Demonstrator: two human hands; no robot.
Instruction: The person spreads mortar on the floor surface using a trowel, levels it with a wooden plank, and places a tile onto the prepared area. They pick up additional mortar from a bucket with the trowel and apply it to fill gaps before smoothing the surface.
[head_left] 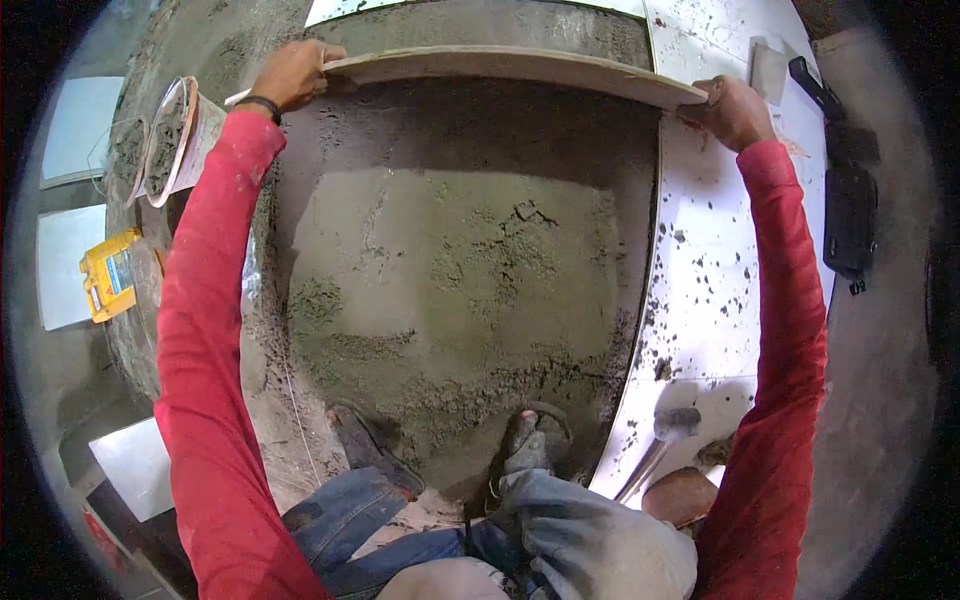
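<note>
A large pale tile, seen nearly edge-on, is held up at the far side of the wet grey mortar bed. My left hand is closed round its left end and my right hand grips the right end. Below the tile, a dark shadow falls over the far part of the mortar. Smooth patches and rough crumbly lumps mark the mortar's surface. My feet stand at its near edge. The tile's far face is hidden.
White laid tiles, strewn with mortar crumbs, run along the right. On them lies a mallet beside a brown rounded object. At left are a mortar-filled bucket and a yellow jug. A black case lies far right.
</note>
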